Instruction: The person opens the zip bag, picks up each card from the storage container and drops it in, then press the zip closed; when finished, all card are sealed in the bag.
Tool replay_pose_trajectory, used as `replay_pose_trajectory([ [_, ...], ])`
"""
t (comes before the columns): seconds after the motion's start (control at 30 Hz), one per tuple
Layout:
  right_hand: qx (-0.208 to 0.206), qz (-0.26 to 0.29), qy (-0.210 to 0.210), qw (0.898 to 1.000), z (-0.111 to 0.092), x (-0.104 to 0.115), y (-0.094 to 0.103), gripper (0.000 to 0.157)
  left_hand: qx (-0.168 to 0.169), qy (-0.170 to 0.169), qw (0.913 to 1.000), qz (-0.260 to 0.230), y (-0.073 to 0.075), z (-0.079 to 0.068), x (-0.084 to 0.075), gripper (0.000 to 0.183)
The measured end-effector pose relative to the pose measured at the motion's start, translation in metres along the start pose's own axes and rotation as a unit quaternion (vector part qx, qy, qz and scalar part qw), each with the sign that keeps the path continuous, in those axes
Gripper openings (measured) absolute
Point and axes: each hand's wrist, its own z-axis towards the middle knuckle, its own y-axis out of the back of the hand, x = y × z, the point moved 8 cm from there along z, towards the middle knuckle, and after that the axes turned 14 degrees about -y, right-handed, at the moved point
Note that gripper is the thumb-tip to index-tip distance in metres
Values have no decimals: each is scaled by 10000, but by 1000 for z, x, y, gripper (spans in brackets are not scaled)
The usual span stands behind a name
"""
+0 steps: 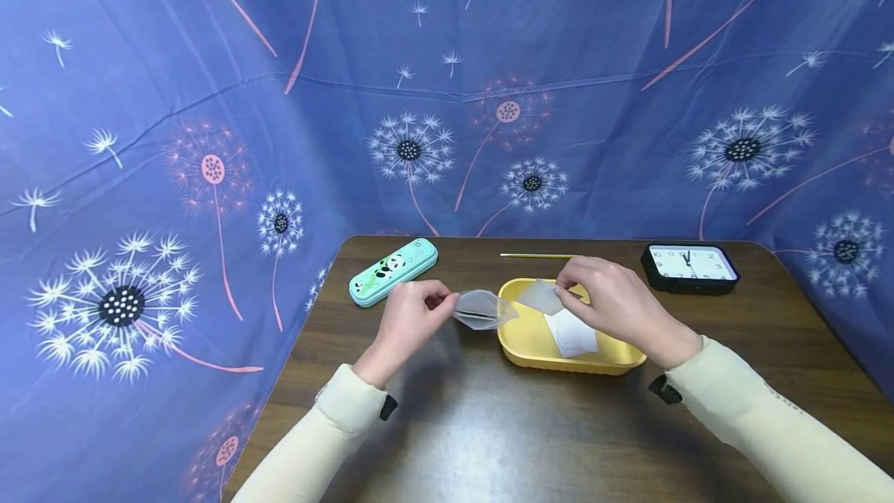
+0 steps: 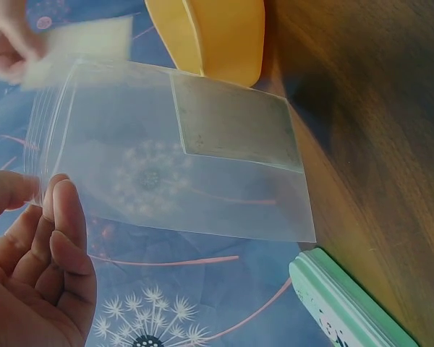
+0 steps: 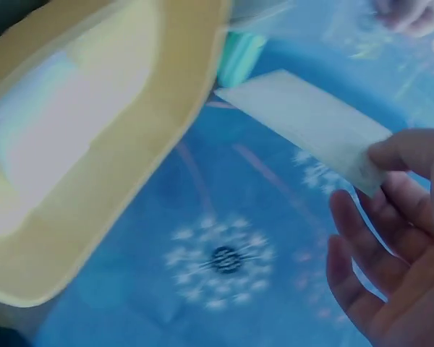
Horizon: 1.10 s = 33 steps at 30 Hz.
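My left hand (image 1: 412, 319) pinches a clear zip bag (image 1: 494, 305) by the edge of its mouth, left of the yellow tub (image 1: 531, 358). Inside the bag, a grey-looking rectangular piece (image 2: 239, 121) lies in the bottom corner, seen in the left wrist view. Over the tub, my right hand (image 1: 618, 303) holds a small pale rectangular piece like paper (image 1: 540, 297) between thumb and fingers. In the right wrist view this pale piece (image 3: 307, 119) points toward the bag. White paper (image 1: 574, 334) lies in the tub beneath the right hand.
A mint-green pencil case with pandas (image 1: 393, 272) lies at the table's back left. Behind the tub is a thin striped pencil (image 1: 536, 256). A black-framed clock (image 1: 690, 268) lies at the back right. Blue dandelion-print cloth (image 1: 447, 161) hangs around the brown table (image 1: 461, 425).
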Motion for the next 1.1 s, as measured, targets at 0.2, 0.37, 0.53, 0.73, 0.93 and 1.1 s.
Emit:
replay_pose_trajectory([
  [0.2,-826,449,626,9936,7,42,30,7,-41,-10,10000,30,0,0,0,12],
  [0.37,-1071,625,1018,9870,7,68,42,6,-63,-49,10000,18,0,-1,0,12],
  [0.53,-1050,635,1210,9850,4,83,44,4,-41,-36,10000,18,0,-1,0,12],
  [0.73,-923,672,1239,9857,1,88,36,5,-58,-8,10000,11,0,-1,1,12],
  [0.93,-786,625,1307,9863,-2,84,17,11,-42,-18,10000,27,0,-2,0,12],
  [1.1,-499,502,1165,9907,-2,78,-3,13,-10,-6,10000,17,-1,-2,0,12],
])
